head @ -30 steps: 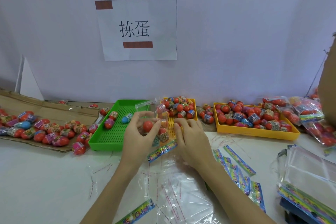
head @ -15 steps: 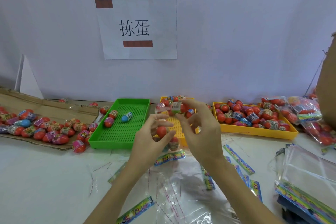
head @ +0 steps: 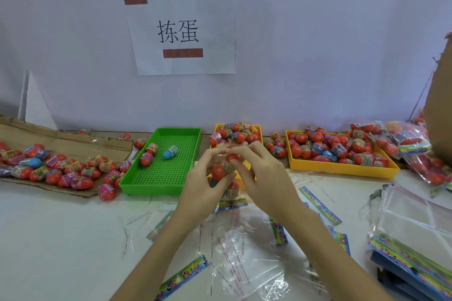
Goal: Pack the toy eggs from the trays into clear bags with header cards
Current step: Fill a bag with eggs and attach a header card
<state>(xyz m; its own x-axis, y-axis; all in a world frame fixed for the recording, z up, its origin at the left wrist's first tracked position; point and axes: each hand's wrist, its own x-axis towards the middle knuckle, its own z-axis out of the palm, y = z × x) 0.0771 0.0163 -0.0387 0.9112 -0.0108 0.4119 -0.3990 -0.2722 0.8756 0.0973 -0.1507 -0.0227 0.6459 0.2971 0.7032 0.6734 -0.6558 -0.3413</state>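
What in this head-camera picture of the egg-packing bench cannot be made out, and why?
- Egg count in the clear bag: head view, both hands cover it.
- Egg label print in the big yellow tray: too small.
- Brown object at right: cut off by the frame edge.

Head view, looking forward and down, near table (head: pixel 61 239)

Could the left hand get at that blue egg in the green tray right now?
Probably not straight away. The path looks free: the blue egg lies uncovered in the green tray, just left of the left hand. But that hand is gripping the clear bag of eggs and would have to let go first.
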